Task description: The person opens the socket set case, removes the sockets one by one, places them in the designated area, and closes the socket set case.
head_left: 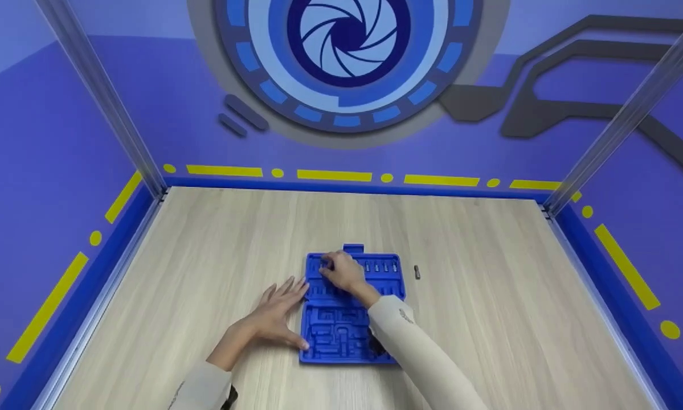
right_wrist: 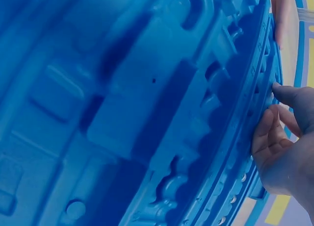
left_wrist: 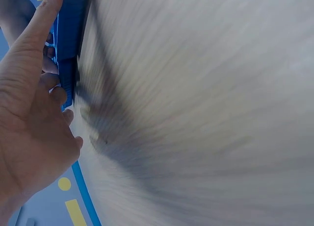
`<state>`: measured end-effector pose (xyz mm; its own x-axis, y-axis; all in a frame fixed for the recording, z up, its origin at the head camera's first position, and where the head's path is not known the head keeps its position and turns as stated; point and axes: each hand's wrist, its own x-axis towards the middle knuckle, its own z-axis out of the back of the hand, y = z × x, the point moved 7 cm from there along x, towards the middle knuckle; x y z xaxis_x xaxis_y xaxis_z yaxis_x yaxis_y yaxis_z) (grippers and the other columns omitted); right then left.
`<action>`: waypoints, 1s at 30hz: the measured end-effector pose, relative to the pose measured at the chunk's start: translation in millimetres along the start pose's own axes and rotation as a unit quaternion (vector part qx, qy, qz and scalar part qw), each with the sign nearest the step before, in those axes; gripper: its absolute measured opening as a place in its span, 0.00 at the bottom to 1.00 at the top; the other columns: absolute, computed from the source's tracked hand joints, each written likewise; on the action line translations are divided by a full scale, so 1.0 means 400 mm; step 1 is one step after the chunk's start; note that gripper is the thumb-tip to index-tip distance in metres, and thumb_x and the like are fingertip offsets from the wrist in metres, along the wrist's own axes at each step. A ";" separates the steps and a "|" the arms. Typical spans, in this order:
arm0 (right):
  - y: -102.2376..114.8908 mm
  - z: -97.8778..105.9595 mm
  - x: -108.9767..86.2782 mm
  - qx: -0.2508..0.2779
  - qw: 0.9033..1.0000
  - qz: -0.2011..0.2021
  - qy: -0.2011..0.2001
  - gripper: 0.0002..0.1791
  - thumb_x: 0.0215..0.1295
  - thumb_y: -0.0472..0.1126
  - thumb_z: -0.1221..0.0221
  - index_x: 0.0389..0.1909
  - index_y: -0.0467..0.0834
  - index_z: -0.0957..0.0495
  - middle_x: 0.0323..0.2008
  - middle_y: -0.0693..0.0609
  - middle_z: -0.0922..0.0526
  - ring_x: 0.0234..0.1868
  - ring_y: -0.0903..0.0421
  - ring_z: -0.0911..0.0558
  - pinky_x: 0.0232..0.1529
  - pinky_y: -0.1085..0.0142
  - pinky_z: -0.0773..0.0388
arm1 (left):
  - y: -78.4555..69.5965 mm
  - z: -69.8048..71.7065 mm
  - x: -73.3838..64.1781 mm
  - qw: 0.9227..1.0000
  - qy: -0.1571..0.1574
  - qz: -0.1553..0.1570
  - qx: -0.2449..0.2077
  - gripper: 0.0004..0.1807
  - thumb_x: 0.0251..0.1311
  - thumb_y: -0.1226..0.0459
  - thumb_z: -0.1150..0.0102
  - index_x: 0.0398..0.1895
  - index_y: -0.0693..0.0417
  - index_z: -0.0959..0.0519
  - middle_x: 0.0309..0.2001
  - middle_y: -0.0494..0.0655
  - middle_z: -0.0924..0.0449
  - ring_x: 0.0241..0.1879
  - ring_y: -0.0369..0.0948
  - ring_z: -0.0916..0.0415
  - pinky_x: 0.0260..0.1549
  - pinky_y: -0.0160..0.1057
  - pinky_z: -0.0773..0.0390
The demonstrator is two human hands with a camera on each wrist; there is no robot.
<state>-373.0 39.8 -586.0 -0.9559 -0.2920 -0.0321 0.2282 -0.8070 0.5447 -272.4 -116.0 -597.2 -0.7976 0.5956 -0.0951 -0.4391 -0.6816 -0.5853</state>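
A blue plastic bit case point(head_left: 352, 360) lies unfolded on the table, its two moulded halves facing up. My right hand point(head_left: 344, 272) reaches over the upper half, thumb and fingertips pinching a small metal bit at a slot toward the left end of the top row; the fingers hide most of it. Several metal bits point(head_left: 377, 267) stand in the slots right of this hand. Along the case's left side lies my left hand point(head_left: 275, 316), fingers spread and thumb at the lower half's edge. In the right wrist view, the thumb point(right_wrist: 289, 94) touches the slotted row.
One loose metal bit point(head_left: 417, 272) lies on the wooden table point(head_left: 489, 319) to the right of the case. The case's latch tab point(head_left: 353, 248) sticks out at the back. Blue printed walls point(head_left: 341, 154) and metal posts point(head_left: 620, 119) enclose the table's back and sides.
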 end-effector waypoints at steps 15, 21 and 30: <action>0.004 0.000 0.003 0.003 1.000 -0.016 -0.003 0.15 0.70 0.42 0.37 0.55 0.44 0.21 0.44 0.44 0.17 0.47 0.44 0.16 0.50 0.47 0.17 | -0.001 0.007 0.000 1.000 -0.005 0.008 0.008 0.74 0.36 0.38 0.19 0.82 0.58 0.51 0.83 0.58 0.55 0.82 0.64 0.63 0.76 0.72 0.65; 0.007 0.003 -0.008 0.032 0.999 -0.002 -0.012 0.11 0.69 0.38 0.36 0.50 0.45 0.22 0.43 0.45 0.17 0.46 0.46 0.17 0.47 0.48 0.18 | -0.002 -0.001 -0.001 1.000 -0.003 0.007 0.004 0.74 0.36 0.37 0.19 0.82 0.57 0.51 0.83 0.58 0.55 0.82 0.64 0.64 0.76 0.72 0.65; 0.014 -0.004 -0.015 0.025 0.999 0.011 -0.016 0.06 0.71 0.43 0.37 0.43 0.46 0.22 0.44 0.46 0.18 0.47 0.47 0.16 0.49 0.47 0.17 | 0.000 0.005 -0.001 1.000 -0.005 0.009 0.009 0.74 0.35 0.37 0.19 0.82 0.57 0.50 0.83 0.58 0.54 0.82 0.64 0.62 0.75 0.73 0.64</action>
<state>-365.6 36.3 -584.3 -0.9562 -0.2925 0.0077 0.2413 -0.7734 0.5861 -272.8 -117.1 -595.7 -0.8101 0.5781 -0.0973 -0.4312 -0.7000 -0.5692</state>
